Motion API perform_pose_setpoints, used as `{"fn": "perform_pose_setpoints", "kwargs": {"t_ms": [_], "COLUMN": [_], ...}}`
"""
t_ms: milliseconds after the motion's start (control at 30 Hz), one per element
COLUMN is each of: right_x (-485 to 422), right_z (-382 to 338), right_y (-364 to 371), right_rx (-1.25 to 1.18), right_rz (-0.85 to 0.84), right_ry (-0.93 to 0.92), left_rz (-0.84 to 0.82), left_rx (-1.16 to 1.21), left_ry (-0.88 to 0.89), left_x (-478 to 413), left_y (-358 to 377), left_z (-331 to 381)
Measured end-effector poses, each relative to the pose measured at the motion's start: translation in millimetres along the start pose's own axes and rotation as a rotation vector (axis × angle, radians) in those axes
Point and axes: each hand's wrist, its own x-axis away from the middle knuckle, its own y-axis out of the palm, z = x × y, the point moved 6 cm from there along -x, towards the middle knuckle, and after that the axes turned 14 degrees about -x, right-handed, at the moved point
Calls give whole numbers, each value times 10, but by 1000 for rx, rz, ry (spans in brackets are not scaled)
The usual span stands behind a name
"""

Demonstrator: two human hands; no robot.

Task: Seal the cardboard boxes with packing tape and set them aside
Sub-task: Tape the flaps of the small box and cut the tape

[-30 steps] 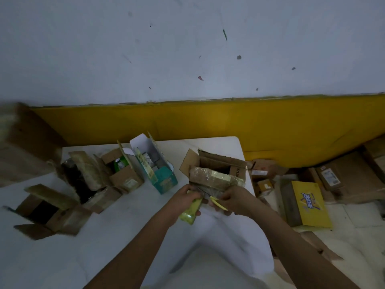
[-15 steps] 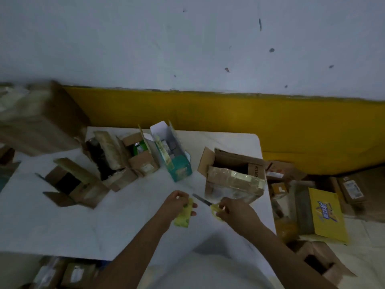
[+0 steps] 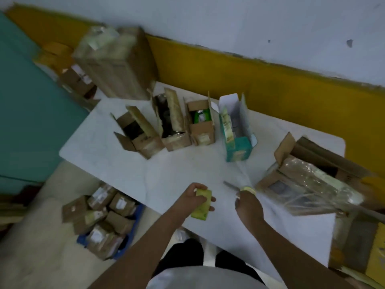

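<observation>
Cardboard under glossy tape: the wrapped box sits at 3 o'clock on the white table with one flap up. Its far end seems to hang past the table's right edge. We read the clock from our own side of the table.

Our left hand is at 6, fingers curled round a yellow-green flat piece. It may be a sheath; we cannot tell. Our right hand is at 5, closed on a yellow-handled knife, bare blade pointing toward 10 just above the tabletop.

Risks, as we judge them:
- The exposed blade lies between both hands, so a careless reach could nick the left fingers.
- Loose film trailing off the wrapped box may snag and drag it off the edge.
- We see no tape roll, so sealing may stall.

Room: bare tabletop from 7 to 9 and across the centre. Three open brown boxes stand at 11–12 and a teal carton at 1, well apart from the hands. A blue crate of parcels sits on the floor at 8, a likely set-aside spot.
</observation>
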Motion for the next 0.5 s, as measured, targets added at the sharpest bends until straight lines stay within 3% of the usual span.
{"fn": "perform_pose_setpoints", "kwargs": {"t_ms": [67,200,500], "right_x": [32,212,478], "right_z": [-402,-1199,-1863], "right_y": [112,565,1613], "right_rx": [-143,-205,-67], "right_rz": [10,-257,-103], "right_ry": [-168,-307,-266], "left_rz": [2,45,99], "left_rx": [-12,-76,-112], "left_ry": [8,39,-59], "left_x": [15,100,274], "left_y": [-155,-540,-1505], "left_z": [-49,-79,-574]}}
